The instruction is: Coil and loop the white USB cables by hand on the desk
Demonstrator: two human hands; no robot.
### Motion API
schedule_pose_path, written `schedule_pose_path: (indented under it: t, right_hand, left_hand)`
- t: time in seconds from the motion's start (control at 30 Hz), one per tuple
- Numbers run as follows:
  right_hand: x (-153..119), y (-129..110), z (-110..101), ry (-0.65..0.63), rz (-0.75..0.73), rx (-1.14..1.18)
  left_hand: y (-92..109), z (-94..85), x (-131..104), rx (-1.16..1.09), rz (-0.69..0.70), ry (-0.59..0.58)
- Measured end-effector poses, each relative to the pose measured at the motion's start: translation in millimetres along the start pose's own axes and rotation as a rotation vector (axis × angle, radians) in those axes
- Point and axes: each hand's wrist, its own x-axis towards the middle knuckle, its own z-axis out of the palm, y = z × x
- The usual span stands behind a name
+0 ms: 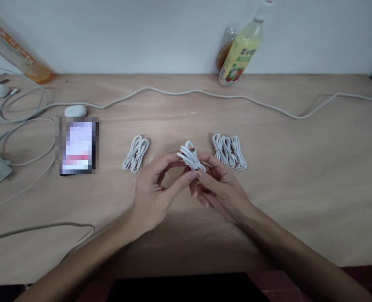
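A coiled white cable (189, 156) is held up between both hands at the middle of the table. My left hand (157, 186) grips it from the left, thumb and fingers closed on its lower part. From the right, my right hand (222, 184) pinches the same coil, its thumb beside the left thumb. Two bundled white cables (136, 154) lie on the table beyond my left hand. Several more white cable bundles (229, 151) lie side by side just beyond my right hand. The hands hide the lower end of the held coil.
A phone (79, 147) and a white earbud case (75, 111) lie left on the wooden table (299, 180). Long loose cables (204, 92) cross the back and left side. Bottles stand by the wall, one yellow (240, 52), one orange (19, 48).
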Motion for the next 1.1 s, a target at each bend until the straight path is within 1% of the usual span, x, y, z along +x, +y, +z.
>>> schedule_pose_path:
  t: [0.23,0.3,0.43,0.5,0.6,0.67,0.93,1.1]
  right_hand:
    - [-2.3,-5.9,2.6,-0.02,0.099,0.018]
    - [-2.1,-6.7,3.1,-0.036,0.103,0.024]
    - [-1.4,-7.1,3.8,-0.064,0.124,0.041]
    - [-1.6,-7.6,4.3,-0.072,0.143,0.048]
    - [-3.0,-8.2,4.8,-0.077,0.163,0.039]
    - [-3.9,-7.9,4.7,-0.08,0.176,0.033]
    - [-4.9,-7.4,2.9,-0.101,0.194,0.042]
    - [-5.0,-8.3,3.4,-0.119,0.209,0.05]
  left_hand:
    - [7.0,0.0,-1.7,0.015,-0.069,0.015]
    - [7.2,1.1,-1.5,-0.032,-0.074,0.002]
    - [7.8,2.8,0.9,-0.169,-0.067,-0.06]
    - [8.6,2.1,2.2,-0.137,-0.078,-0.057]
    - [8.3,-0.4,3.2,-0.008,-0.096,0.011]
    - [6.7,-1.8,3.2,0.023,-0.102,0.032]
    - [4.9,-2.7,5.0,0.005,-0.106,0.021]
    - [6.5,-3.3,6.8,-0.013,-0.147,0.001]
